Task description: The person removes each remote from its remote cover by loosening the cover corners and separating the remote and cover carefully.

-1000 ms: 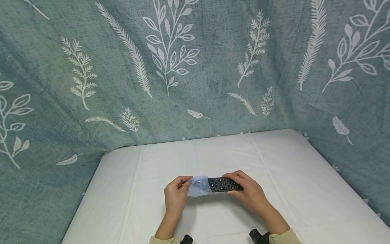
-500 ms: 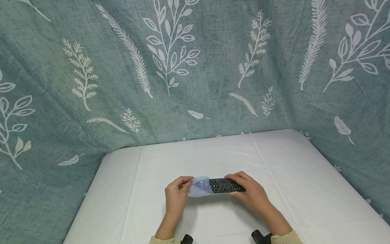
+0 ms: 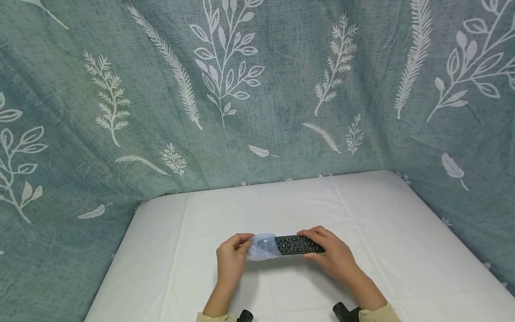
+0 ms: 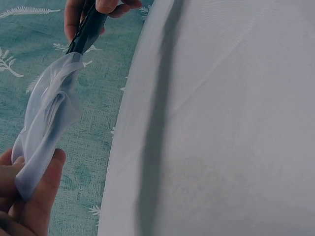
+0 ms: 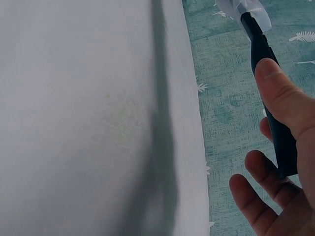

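Note:
A black remote control point(image 3: 295, 245) with several rows of buttons is held level above the white table. Its left end sits inside a thin, see-through bluish sleeve point(image 3: 263, 247), which looks crumpled in the left wrist view. My right hand point(image 3: 331, 255) grips the bare end of the remote between thumb and fingers. In the right wrist view the thumb lies along the remote's side, and two fingers stand off it. At the sleeve's far end, my left hand point(image 3: 232, 259) pinches the gathered film point(image 4: 32, 172) between thumb and fingers.
White cloth covers the table point(image 3: 193, 223), and the hands cast shadows on it. A green curtain point(image 3: 225, 147) with white leaf prints rises behind and along both sides. Black wrist mounts point(image 3: 346, 311) show near the tan cuffs.
Both hands, the remote control and the sleeve stay almost in place. The right hand and remote have shifted slightly to the right in the head view since one second ago.

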A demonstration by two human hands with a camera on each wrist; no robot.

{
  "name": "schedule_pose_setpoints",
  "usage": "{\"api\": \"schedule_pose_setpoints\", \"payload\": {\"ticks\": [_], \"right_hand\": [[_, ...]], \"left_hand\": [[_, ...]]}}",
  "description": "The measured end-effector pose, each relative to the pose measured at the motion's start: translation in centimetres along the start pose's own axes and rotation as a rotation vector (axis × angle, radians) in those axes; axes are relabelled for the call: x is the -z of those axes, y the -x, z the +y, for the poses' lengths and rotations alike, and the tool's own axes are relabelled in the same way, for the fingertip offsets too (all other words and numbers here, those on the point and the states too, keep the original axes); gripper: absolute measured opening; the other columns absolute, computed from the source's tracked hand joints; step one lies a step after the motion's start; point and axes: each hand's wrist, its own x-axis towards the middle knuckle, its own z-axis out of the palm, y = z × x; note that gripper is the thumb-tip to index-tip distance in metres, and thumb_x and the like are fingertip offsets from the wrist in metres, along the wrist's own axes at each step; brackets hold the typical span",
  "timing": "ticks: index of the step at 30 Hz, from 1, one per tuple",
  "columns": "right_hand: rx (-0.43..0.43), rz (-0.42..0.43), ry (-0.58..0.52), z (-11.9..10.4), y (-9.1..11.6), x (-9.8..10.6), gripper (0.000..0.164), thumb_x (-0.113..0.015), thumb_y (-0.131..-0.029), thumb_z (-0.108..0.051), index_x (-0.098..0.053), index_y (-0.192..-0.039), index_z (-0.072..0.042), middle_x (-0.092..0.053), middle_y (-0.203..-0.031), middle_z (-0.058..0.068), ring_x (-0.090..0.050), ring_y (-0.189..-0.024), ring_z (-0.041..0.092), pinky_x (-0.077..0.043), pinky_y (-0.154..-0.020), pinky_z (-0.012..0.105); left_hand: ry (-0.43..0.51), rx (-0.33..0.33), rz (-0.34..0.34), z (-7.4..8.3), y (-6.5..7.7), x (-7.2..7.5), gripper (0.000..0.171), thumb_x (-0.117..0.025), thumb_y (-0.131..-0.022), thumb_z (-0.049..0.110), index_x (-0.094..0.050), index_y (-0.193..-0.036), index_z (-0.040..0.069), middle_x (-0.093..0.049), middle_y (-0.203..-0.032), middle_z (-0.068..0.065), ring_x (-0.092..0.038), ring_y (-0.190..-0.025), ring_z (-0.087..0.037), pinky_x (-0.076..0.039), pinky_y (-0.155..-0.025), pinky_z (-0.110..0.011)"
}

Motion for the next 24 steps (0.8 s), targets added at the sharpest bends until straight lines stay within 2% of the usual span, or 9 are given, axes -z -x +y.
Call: {"api": "schedule_pose_setpoints", "payload": {"ticks": [17,24], "right_hand": [[0.025,0.018,0.002,0.63,0.26,0.07,0.061,-0.088,-0.072,-0.033,-0.064,-0.128,-0.035,-0.063,-0.116,-0.014,-0.064,-0.104,0.011,-0.055,-0.082,0.036],[0.024,0.025,0.006,0.98,0.56,0.29,0.062,-0.088,-0.071,-0.032,-0.065,-0.128,-0.035,-0.064,-0.116,-0.014,-0.064,-0.104,0.011,-0.054,-0.080,0.036]], "left_hand": [[-0.025,-0.036,-0.001,-0.15,-0.12,0.00,0.019,-0.075,-0.082,-0.004,-0.080,-0.089,0.013,-0.079,-0.088,-0.003,-0.072,-0.079,-0.013,-0.054,-0.064,-0.015],[-0.024,-0.027,-0.023,-0.17,-0.25,-0.06,0.018,-0.075,-0.082,-0.004,-0.080,-0.089,0.013,-0.079,-0.089,-0.003,-0.072,-0.081,-0.013,-0.053,-0.066,-0.014]]}}
